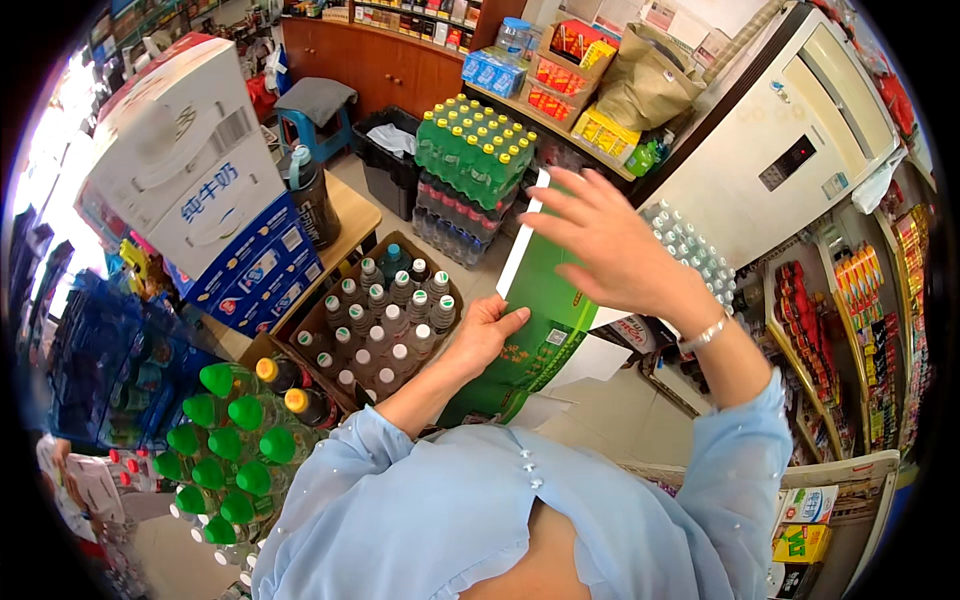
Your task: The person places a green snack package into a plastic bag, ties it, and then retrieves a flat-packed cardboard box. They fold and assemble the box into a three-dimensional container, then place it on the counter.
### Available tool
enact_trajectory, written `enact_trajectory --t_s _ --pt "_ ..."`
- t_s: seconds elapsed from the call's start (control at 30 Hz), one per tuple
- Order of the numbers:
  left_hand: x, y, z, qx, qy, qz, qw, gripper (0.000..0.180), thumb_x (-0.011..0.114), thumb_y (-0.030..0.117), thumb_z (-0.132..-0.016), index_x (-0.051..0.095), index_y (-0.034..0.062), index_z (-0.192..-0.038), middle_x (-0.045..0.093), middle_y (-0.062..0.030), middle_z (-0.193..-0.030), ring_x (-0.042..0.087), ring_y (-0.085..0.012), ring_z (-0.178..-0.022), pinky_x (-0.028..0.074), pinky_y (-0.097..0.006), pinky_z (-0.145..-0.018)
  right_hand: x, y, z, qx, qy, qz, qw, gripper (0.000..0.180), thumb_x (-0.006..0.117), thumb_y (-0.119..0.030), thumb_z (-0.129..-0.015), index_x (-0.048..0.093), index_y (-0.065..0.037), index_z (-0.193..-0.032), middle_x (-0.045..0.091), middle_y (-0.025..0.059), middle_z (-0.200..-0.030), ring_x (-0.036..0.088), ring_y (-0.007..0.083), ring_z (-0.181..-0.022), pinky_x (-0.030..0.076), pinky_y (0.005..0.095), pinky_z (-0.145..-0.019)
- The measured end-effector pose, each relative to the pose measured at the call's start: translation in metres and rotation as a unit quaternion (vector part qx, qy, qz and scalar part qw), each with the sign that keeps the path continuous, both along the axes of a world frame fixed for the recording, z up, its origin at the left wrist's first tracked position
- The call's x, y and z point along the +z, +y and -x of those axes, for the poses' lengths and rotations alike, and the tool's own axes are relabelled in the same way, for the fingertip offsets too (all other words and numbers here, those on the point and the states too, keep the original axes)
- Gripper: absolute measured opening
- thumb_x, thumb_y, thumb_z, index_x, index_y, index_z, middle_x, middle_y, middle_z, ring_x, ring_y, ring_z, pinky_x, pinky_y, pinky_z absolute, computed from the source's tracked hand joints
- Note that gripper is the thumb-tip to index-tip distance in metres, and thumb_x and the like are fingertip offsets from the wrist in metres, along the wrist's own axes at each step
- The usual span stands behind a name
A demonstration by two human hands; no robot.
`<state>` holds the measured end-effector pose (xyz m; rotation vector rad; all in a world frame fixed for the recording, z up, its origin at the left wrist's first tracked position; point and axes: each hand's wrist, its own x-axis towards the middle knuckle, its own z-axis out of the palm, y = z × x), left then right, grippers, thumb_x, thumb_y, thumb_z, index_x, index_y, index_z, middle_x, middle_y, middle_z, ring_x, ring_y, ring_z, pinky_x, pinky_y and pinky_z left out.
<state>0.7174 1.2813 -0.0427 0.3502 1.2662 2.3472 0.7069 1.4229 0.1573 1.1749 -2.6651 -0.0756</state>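
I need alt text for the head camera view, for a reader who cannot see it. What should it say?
A person in a light blue blouse holds a flat green cardboard carton: left hand grips its lower edge, open right hand rests near its top. Below the hands, an open brown box of small capped bottles stands on a shop floor, amid green-capped bottle packs.

the green box under the hands looks like glossy printed cardboard with a plain white matt edge. the bottles in the open brown corrugated carton are clear plastic with smooth caps. the green-capped bottles are shiny plastic too. the sleeve is thin, soft light-blue cloth, slightly sheer. the bracelet looks like bright metal. the cabinet behind is smooth varnished wood, and the air conditioner has a smooth cream plastic shell.
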Motion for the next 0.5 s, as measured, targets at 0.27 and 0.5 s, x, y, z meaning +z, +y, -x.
enact_trajectory --t_s 0.27,0.5 --pt "0.012 0.008 0.033 0.094 0.180 0.235 0.950 0.015 0.055 0.011 -0.089 0.061 0.0013 -0.099 0.059 0.0008 -0.067 0.047 -0.0040 -0.058 0.041 -0.024 -0.052 -0.031 -0.021 0.091 0.115 -0.145 -0.305 0.934 0.043 0.077 -0.022 -0.059 0.061 -0.003 -0.094 0.064 0.0091 -0.069 0.060 0.0288 -0.093 0.037 0.0452 -0.094" --pt "0.005 0.044 0.079 0.244 0.175 0.303 0.905 0.017 0.056 0.010 -0.086 0.062 0.0020 -0.100 0.051 -0.0055 -0.053 0.042 -0.0093 -0.048 0.037 -0.029 -0.047 -0.049 0.017 0.160 0.249 -0.081 -0.232 0.937 0.018 0.070 -0.020 -0.067 0.062 -0.005 -0.067 0.061 0.0115 -0.061 0.064 0.0276 -0.064 0.048 0.0372 -0.055"
